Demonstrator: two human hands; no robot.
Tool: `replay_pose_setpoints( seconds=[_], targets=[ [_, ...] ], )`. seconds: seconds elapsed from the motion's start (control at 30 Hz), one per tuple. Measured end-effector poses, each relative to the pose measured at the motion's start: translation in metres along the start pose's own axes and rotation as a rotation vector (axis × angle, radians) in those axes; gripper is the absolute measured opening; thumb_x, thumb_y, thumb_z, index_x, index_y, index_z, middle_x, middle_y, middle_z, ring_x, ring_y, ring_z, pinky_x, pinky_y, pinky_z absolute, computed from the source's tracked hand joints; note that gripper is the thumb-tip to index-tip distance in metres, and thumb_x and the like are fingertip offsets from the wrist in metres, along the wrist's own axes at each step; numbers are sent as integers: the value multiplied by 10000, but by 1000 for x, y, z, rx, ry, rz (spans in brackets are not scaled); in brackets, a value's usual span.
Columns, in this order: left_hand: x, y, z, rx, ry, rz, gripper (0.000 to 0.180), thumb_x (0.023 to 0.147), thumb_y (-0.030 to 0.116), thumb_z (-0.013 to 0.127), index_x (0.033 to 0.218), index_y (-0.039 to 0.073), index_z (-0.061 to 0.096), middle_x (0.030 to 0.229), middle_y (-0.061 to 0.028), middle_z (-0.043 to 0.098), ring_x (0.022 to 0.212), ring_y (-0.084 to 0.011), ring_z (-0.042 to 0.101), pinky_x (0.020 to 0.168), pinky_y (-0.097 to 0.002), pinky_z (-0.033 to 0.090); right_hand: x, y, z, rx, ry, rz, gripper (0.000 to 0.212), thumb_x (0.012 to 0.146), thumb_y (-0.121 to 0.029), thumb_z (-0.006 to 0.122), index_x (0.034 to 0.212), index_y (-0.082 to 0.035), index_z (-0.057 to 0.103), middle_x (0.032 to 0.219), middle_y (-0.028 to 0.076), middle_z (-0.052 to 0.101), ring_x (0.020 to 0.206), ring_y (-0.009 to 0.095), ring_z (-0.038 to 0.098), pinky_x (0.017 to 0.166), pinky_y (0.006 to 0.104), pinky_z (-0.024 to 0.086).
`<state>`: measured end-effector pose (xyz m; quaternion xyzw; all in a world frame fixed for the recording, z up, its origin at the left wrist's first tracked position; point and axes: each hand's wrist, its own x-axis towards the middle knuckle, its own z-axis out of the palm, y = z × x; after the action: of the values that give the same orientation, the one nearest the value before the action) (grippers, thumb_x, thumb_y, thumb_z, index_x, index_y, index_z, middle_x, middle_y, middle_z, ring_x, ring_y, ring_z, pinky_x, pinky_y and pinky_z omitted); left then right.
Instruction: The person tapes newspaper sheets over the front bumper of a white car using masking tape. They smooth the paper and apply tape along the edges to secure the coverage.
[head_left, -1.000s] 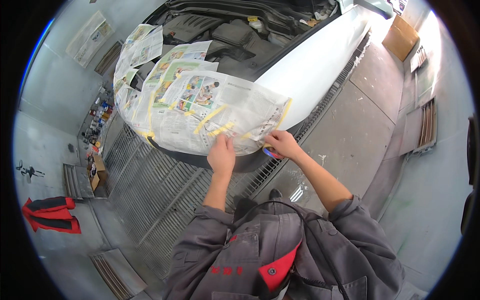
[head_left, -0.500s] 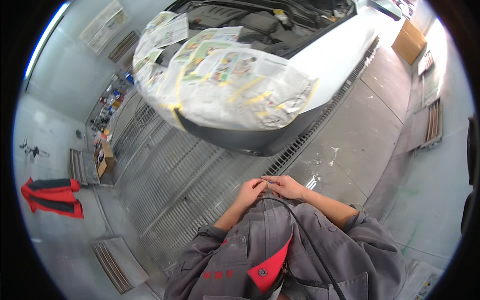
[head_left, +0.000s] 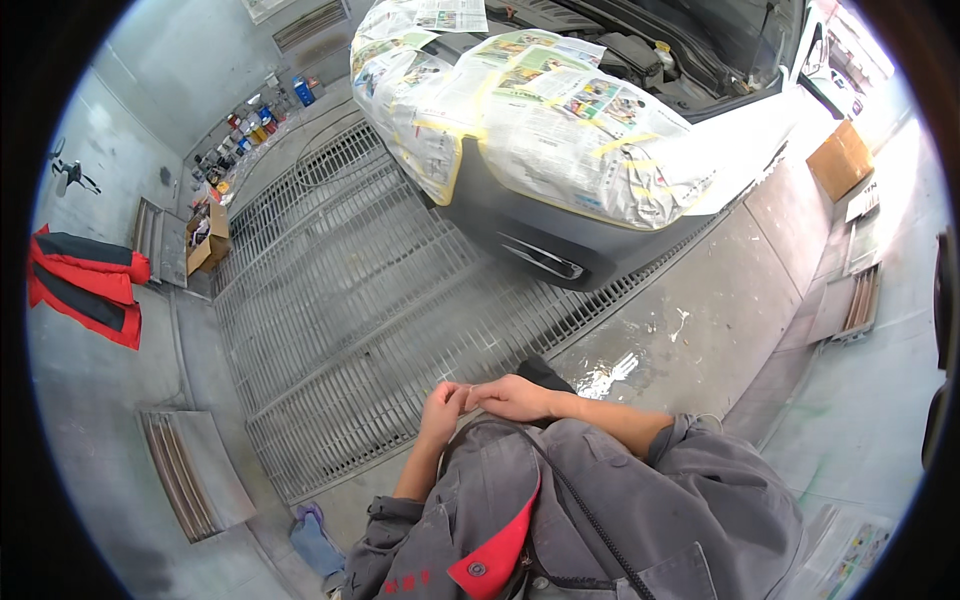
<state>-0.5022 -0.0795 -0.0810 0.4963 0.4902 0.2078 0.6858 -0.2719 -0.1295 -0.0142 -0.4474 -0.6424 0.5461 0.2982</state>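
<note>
My left hand (head_left: pixel 443 412) and my right hand (head_left: pixel 512 398) meet close in front of my grey work jacket (head_left: pixel 590 470), their fingers bent and pressed together at the tips. Whatever they pinch is too small and too hidden to name. Beyond them stands a white car with its engine bay (head_left: pixel 610 45) exposed. Newspaper sheets (head_left: pixel 570 165) edged with yellow masking tape (head_left: pixel 462 170) cover its front end. Below the paper the dark grey bumper (head_left: pixel 490 215) is bare. Neither hand touches the car.
Metal floor grating (head_left: pixel 340 290) runs under and left of the car. Along the left wall are cans and bottles (head_left: pixel 250 125), an open cardboard box (head_left: pixel 208 238) and a hanging red and black jacket (head_left: pixel 90 280). Another cardboard box (head_left: pixel 840 160) stands at the right. Wet patches (head_left: pixel 612 375) shine on the floor.
My view has turned left, so the car sits farther right and more bumper shows. My joined hands have shifted left and slightly down in the picture. A blue bit by the right fingers no longer shows.
</note>
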Motion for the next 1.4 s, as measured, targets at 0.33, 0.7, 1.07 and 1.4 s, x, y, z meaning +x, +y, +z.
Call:
replay_pose_setpoints(
  seconds=[0.33, 0.7, 1.07, 1.4],
  targets=[
    [44, 6, -133, -137, 139, -69, 218, 1100, 235, 678, 1126, 20, 653, 1116, -60, 748, 944, -103, 681, 821, -261, 570, 172, 3, 26, -33, -305, -8, 312, 955, -119, 522, 1136, -87, 774, 1078, 118, 787, 1014, 321, 734, 938, 429, 546],
    [155, 112, -363, -199, 350, 6, 194, 1075, 176, 718, 1099, -9, 667, 1032, -68, 751, 900, -137, 715, 841, -302, 599, 463, -48, 25, -71, -401, -24, 251, 944, -178, 539, 1041, -105, 759, 971, 115, 765, 921, 325, 715, 846, 441, 536],
    [288, 151, -534, -200, 342, -43, 201, 1083, 201, 704, 1078, 1, 683, 946, -26, 721, 818, -97, 653, 738, -268, 551, 680, -56, 24, -84, -305, 80, 247, 922, -158, 548, 1029, -109, 765, 938, 100, 771, 865, 299, 707, 808, 435, 536],
    [433, 254, -778, 41, 21, -36, 233, 1099, 225, 695, 1076, -7, 678, 908, -38, 717, 760, -105, 646, 714, -274, 565, 910, -109, 63, -80, 44, 248, 238, 940, -188, 560, 1022, -139, 778, 1008, 75, 796, 938, 304, 732, 855, 448, 552]
  ],
)
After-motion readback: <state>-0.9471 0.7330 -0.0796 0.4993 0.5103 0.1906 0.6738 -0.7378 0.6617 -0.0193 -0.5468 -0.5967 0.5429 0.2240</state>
